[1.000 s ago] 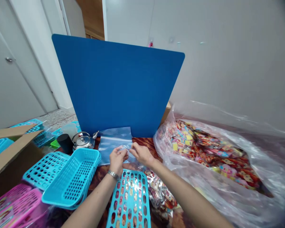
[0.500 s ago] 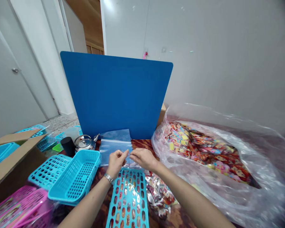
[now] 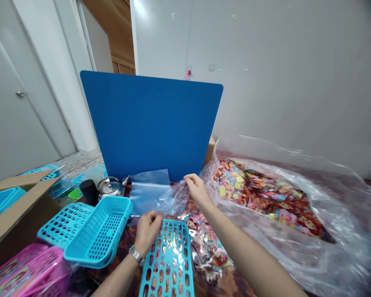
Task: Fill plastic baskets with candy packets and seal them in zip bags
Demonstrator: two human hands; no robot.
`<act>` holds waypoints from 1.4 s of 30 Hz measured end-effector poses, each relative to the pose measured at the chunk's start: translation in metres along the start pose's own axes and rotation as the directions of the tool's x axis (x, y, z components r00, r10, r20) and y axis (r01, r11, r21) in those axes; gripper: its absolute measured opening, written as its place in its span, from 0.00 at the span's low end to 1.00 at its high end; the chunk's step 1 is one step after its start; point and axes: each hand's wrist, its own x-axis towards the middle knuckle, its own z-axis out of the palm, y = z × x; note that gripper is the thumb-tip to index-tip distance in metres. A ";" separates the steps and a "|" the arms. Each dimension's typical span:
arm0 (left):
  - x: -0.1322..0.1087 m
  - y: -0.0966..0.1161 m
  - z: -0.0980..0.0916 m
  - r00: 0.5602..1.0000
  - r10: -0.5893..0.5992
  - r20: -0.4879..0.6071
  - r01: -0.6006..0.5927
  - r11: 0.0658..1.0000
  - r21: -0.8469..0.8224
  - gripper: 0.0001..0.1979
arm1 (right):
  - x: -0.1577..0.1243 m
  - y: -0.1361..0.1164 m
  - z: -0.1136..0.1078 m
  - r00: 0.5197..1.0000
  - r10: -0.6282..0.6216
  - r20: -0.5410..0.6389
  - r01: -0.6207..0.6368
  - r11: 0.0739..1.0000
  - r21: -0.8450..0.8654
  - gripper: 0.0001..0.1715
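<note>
My right hand (image 3: 196, 189) is raised, pinching one edge of a clear plastic bag (image 3: 150, 187) and pulling its film up to the right. My left hand (image 3: 148, 230), wearing a metal-band watch, is closed at the bag's near edge; the film reaches its fingers, though what lies in the pinch is partly hidden. Just below the hands, a turquoise slotted basket (image 3: 168, 260) shows colourful packets through its holes. Several small shiny packets (image 3: 208, 247) lie in a heap to its right, below my right forearm.
A large clear sack (image 3: 281, 198) of printed packets spreads on the right. On the left are nested turquoise baskets (image 3: 97, 231), pink baskets (image 3: 34, 268), a cardboard box (image 3: 27, 214), a metal teapot (image 3: 111, 187) and a black cylinder (image 3: 89, 192). A blue board (image 3: 151, 123) stands behind.
My hands have come apart from their shared pinch. The right moved up and right, stretching the bag's film; the left moved slightly down and toward me.
</note>
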 end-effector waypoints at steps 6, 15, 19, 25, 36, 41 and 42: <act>0.015 0.004 -0.020 0.957 0.019 -0.288 -0.005 0.999 0.050 0.24 | -0.036 -0.025 0.008 0.948 -0.279 0.151 0.298 0.947 -0.121 0.17; 0.071 0.019 -0.040 0.933 0.201 -0.300 -0.161 0.975 0.152 0.28 | -0.060 -0.024 0.004 0.670 -0.420 0.612 0.718 0.576 -0.391 0.16; 0.062 0.035 -0.040 0.907 0.398 -0.139 -0.328 0.873 0.360 0.35 | -0.048 -0.023 -0.010 0.795 -0.149 0.588 0.561 0.551 -0.618 0.13; 0.022 0.044 -0.029 0.824 0.500 0.266 -0.543 0.565 0.621 0.36 | -0.018 -0.008 -0.014 0.920 0.022 0.390 0.285 0.645 -0.709 0.18; -0.002 0.033 -0.030 0.755 0.381 0.534 -0.648 0.308 0.696 0.46 | -0.033 -0.043 -0.011 0.954 -0.156 0.255 0.298 0.469 -0.832 0.48; 0.006 0.031 -0.029 0.838 0.326 0.437 -0.507 0.173 0.844 0.40 | -0.050 -0.052 -0.009 0.899 -0.259 0.354 0.433 0.392 -0.812 0.50; 0.008 0.030 -0.029 0.844 0.337 0.417 -0.490 0.170 0.855 0.37 | -0.053 -0.053 -0.009 0.888 -0.273 0.371 0.455 0.401 -0.795 0.50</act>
